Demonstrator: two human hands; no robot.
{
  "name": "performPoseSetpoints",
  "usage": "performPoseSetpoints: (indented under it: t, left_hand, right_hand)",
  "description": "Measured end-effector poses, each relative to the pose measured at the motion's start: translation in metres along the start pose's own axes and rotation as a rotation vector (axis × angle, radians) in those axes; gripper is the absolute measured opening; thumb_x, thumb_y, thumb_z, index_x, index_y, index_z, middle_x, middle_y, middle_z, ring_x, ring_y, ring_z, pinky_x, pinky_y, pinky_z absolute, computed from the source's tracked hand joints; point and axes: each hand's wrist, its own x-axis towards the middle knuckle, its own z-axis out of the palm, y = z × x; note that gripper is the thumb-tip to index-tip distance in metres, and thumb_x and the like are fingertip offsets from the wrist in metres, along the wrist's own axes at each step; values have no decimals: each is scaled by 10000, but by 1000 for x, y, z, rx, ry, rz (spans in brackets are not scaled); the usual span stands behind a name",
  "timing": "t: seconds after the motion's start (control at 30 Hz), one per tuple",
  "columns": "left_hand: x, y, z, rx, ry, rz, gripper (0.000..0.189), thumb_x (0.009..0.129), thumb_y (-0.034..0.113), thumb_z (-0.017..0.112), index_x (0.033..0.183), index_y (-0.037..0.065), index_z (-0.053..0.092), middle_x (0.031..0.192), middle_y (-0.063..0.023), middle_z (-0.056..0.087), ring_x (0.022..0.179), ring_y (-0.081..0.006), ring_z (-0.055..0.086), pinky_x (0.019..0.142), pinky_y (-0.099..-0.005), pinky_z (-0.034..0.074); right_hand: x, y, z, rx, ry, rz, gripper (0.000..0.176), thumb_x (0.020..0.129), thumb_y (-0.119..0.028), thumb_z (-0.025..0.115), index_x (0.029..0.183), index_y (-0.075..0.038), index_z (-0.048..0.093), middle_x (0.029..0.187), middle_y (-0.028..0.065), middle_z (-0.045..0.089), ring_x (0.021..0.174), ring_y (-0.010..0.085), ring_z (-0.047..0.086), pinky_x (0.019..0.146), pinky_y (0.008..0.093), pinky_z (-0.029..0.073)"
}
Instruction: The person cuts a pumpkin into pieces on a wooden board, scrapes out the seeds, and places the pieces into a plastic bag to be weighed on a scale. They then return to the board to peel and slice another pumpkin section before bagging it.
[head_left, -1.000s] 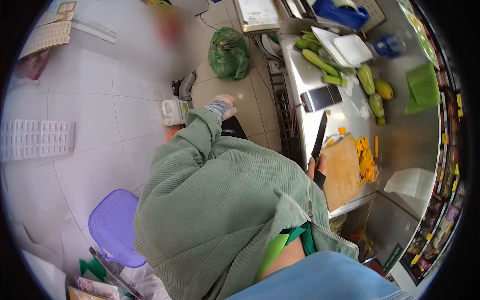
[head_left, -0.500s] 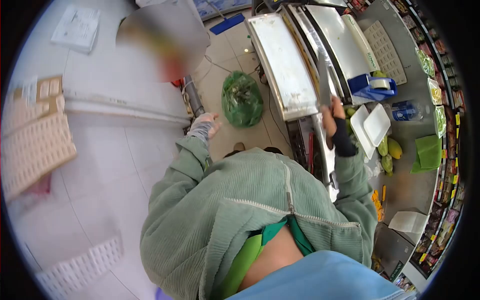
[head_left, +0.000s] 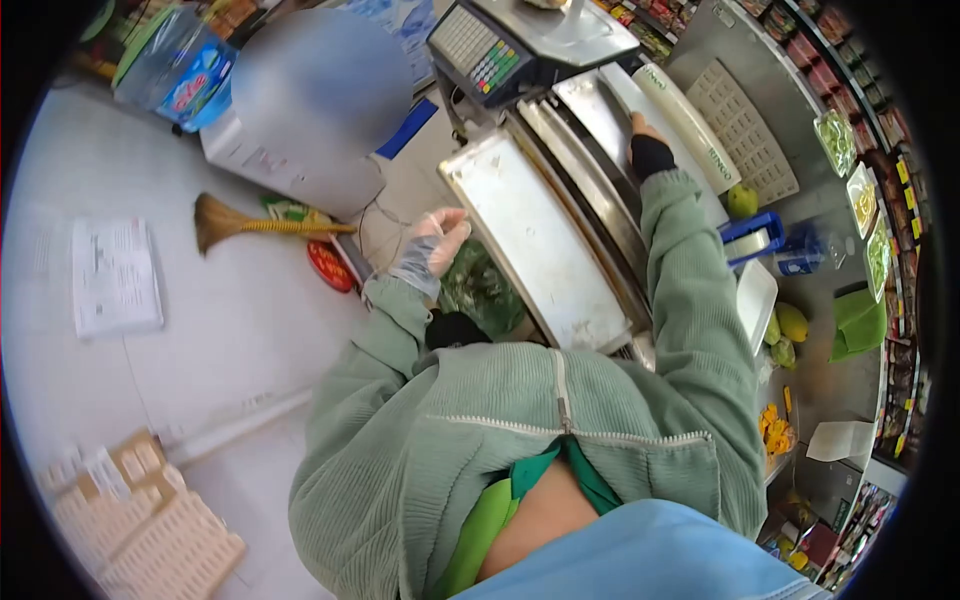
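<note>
My left hand, in a clear plastic glove, is loosely bent with its fingers a little apart and nothing visible in them. It is just left of the metal tray top and above the green plastic bag on the floor. My right hand, with a black wrist cover, reaches over the wrapping machine's metal plate. Its fingers are closed round the knife, whose pale blade points up and away; the handle is hidden. Beside this hand lies a long wrap roll.
A scale with keypad stands beyond the machine. The counter holds a blue tape dispenser, a white foam tray, yellow-green fruit and a green cloth. At left are a broom, papers and a blurred person.
The view has shifted towards the scale. My right hand has moved forward over the machine with the knife. My left hand has come up beside the metal tray top.
</note>
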Motion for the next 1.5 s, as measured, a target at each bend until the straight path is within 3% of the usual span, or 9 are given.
performPoseSetpoints:
  t: [0.27,0.43,0.53,0.73,0.8,0.87,0.93,1.0,1.5]
  left_hand:
    - [367,106,0,-80,-159,468,562,756,259,705,1178,-31,474,1035,-106,582,903,-188,559,812,-294,451]
    - [526,188,52,-347,25,284,635,750,181,696,1227,-37,339,1167,-146,513,982,-258,535,865,-367,444]
    - [450,269,39,-1028,-188,-123,712,704,19,727,1243,32,261,1105,-240,495,871,-379,592,590,-573,520]
    - [509,240,72,-976,-130,37,771,681,-61,580,1271,209,164,1100,-198,491,909,-354,588,662,-568,503]
    - [638,165,86,-991,-301,57,582,719,29,560,1238,51,298,1084,-204,517,866,-336,607,686,-487,533]
    - [587,175,51,-1096,-685,27,437,759,139,543,1151,-27,442,1075,-201,546,840,-338,620,693,-426,544]
    - [530,188,49,-975,-426,476,385,801,186,504,1129,-16,515,1056,-197,573,903,-333,611,744,-456,529]
    - [512,220,18,-905,-841,57,414,837,184,474,1203,-9,486,1146,-167,567,1035,-320,561,865,-479,470]
    - [55,173,65,-1640,-1222,-152,766,736,256,636,1368,54,252,1324,-165,367,1192,-322,396,870,-428,477]
  right_hand:
    - [0,-4,6,154,-44,243,507,809,-37,468,1289,-148,348,1044,271,560,984,424,541,838,443,439]
    - [-3,-16,3,183,-2,388,546,786,-73,477,1303,-167,331,1059,261,540,985,424,532,857,440,431]
    - [-7,-20,6,187,106,375,509,798,-84,484,1281,-171,347,1059,240,550,981,405,538,844,438,434]
    - [-6,-31,3,188,154,471,489,807,-108,499,1272,-178,364,1042,222,560,965,398,547,831,438,445]
    - [-6,-38,0,163,138,528,502,808,-114,505,1284,-183,361,1040,220,561,953,396,554,825,441,449]
    - [-6,-45,-7,174,79,568,514,800,-88,502,1287,-130,343,1080,245,541,1005,406,523,845,447,430]
    - [4,-32,8,114,54,601,511,780,-64,479,1273,-152,379,986,241,585,941,407,559,805,467,449]
    - [14,-16,42,106,8,569,357,844,-158,409,1196,-143,466,991,224,588,950,377,566,819,444,447]
    - [-335,-68,-154,686,310,160,413,832,-101,479,1239,-80,418,801,180,576,743,276,600,688,367,456]
